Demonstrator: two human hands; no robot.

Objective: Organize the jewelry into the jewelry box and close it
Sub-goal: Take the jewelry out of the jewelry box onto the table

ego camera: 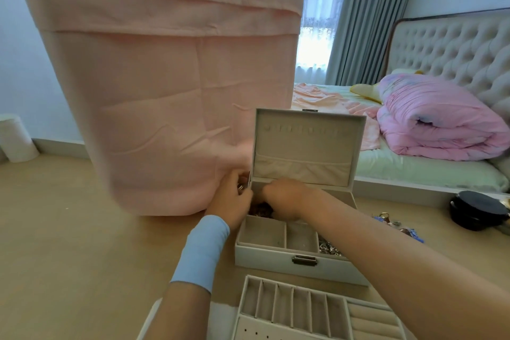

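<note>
Well, your pale grey, soft-lined jewelry box [276, 257] sits on the light wooden floor [69, 229] right in front of you. Its lid [306, 146] stands up, open.

Your left hand [231, 199], the one with the light blue wristband [201, 251], is at the back left corner of the box. Its fingers are bent round a small shiny metal piece [240, 187]. Your right hand [284, 196] reaches over the box from the other side, with its fingers bent down into the back part. I cannot tell if it holds anything.

Between your two hands, a dark heap of jewelry [260, 210] lies inside the box. Some shiny silver jewelry [328, 248] lies in the front right part.

A grey tray with many small slots [289, 306] lies just in front of the box, nearest you. A small pile of loose jewelry with blue bits [397, 226] lies on the floor to the right of the box. A round black tub [477, 210] stands further right. A big pink cloth [165, 91] hangs behind the box.
</note>
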